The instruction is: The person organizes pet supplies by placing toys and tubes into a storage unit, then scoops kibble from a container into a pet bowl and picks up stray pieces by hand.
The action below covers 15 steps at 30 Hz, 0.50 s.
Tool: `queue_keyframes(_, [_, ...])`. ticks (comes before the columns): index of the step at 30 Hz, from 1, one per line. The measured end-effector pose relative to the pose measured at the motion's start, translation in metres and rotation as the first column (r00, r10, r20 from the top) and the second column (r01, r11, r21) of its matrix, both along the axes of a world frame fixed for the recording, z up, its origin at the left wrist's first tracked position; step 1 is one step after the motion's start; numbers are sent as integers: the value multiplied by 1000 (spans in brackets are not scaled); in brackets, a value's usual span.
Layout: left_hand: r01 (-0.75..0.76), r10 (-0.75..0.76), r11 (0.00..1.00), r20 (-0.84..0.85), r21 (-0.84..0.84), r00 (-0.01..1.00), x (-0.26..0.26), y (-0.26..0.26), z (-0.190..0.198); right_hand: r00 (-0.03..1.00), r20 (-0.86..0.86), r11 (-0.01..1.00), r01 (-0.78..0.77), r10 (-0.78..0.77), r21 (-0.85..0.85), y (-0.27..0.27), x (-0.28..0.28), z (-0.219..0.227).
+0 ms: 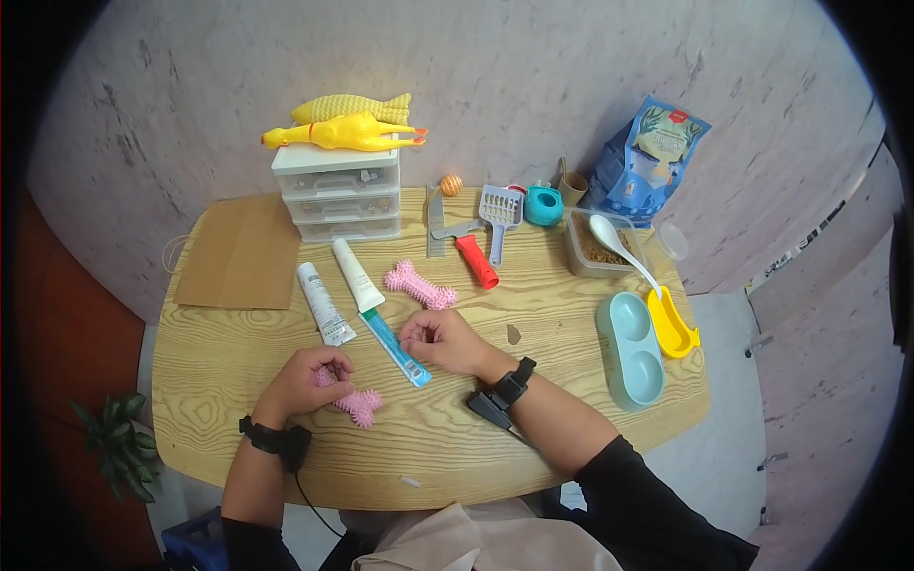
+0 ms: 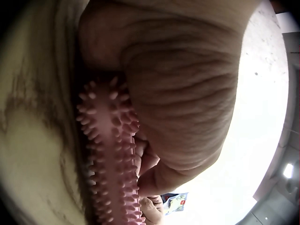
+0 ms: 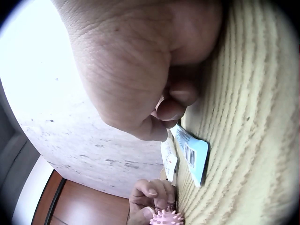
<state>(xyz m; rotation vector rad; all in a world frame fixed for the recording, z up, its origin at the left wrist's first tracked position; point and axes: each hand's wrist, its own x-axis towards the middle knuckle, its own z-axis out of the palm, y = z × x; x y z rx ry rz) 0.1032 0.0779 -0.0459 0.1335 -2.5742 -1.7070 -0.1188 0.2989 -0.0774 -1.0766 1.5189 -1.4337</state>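
In the head view, my left hand (image 1: 303,381) grips one end of a pink spiky bone toy (image 1: 360,409), with the thumb on its near side. Close up in the left wrist view, the same bone toy (image 2: 115,159) lies alongside the palm. My right hand (image 1: 446,341) rests on the table with loosely curled fingers and nothing visible in them. Just left of those fingers is a flat blue-green packet (image 1: 395,350) with a barcode. Two white tubes, a printed one (image 1: 324,303) and a plainer one (image 1: 357,274), lie beyond. Another pink bone toy (image 1: 421,285) lies past the right hand.
White drawers (image 1: 347,186) carry a rubber chicken (image 1: 343,131). A brown paper bag (image 1: 238,252) lies left. Farther back are a litter scoop (image 1: 498,214) and a red-handled tool (image 1: 479,265). Rightward stand a kibble box (image 1: 590,266), a double bowl (image 1: 617,354) and a yellow dish (image 1: 671,328).
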Motion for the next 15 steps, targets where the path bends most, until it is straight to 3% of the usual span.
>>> queue_keyframes(10, [-26, 26, 1000, -18, -16, 999, 2, 6, 0, 1000, -24, 999, 15, -16, -38, 2, -2, -4])
queue_keyframes(15, [-121, 120, 992, -43, -27, 992, 5, 14, 5, 998, 4, 996, 59, -59, -62, 2, 4, -3])
